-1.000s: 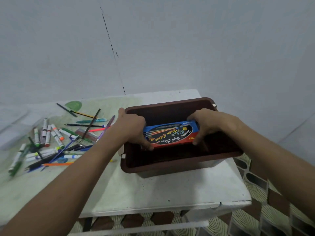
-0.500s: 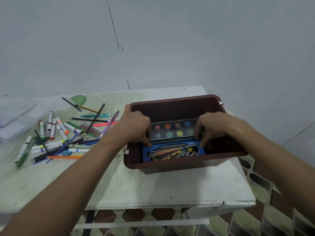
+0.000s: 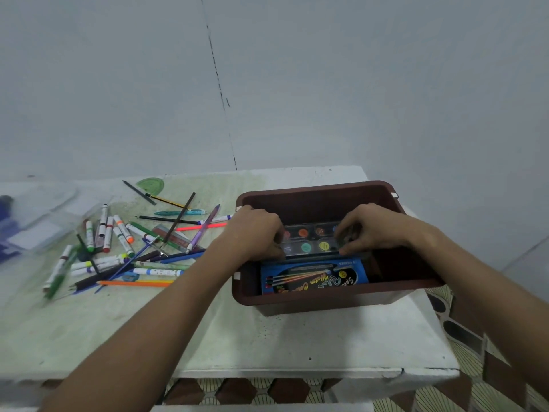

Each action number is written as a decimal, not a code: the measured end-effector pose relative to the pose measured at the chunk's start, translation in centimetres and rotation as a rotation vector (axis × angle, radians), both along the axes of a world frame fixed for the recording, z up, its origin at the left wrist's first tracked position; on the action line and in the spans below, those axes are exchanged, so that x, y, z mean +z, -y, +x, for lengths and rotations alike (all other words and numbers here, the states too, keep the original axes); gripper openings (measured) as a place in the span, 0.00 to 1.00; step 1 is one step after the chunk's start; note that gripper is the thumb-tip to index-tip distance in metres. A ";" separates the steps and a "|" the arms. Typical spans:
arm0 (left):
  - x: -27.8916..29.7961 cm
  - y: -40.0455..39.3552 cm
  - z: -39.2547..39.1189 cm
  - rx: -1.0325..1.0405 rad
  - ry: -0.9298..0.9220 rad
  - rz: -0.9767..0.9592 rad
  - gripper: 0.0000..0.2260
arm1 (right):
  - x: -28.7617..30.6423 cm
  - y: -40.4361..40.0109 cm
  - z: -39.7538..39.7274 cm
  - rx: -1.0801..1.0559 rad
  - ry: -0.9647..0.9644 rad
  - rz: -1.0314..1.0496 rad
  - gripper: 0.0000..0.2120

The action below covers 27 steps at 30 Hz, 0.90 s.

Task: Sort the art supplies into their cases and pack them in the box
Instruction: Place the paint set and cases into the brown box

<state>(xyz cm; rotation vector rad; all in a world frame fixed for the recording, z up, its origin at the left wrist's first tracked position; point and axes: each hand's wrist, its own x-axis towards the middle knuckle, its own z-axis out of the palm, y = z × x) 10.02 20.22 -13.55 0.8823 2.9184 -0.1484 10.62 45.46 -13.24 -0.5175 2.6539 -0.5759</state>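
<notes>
A brown plastic box [image 3: 323,298] stands on the white table [image 3: 297,346]. Inside it lies a blue watercolour carton [image 3: 312,276] near the front wall. Behind the carton, a clear paint palette [image 3: 312,240] with round colour pans is held at both ends. My left hand [image 3: 257,233] grips its left end with curled fingers. My right hand [image 3: 365,230] pinches its right end. A heap of loose markers, pencils and brushes [image 3: 127,248] lies on the table left of the box.
A green protractor [image 3: 151,185] lies at the back of the table. Clear plastic cases [image 3: 38,218] sit blurred at the far left. A grey wall rises behind. Patterned floor tiles [image 3: 463,337] show past the table's right and front edges.
One second ago both hands held the blue carton in the box. The carton now lies at the box's front, and my hands hold the paint palette behind it. The view has shifted slightly.
</notes>
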 end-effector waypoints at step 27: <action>0.6 50.1 -1.2 0.641 0.077 0.470 0.13 | 0.7 52.9 -8.7 0.293 -0.189 -0.159 0.07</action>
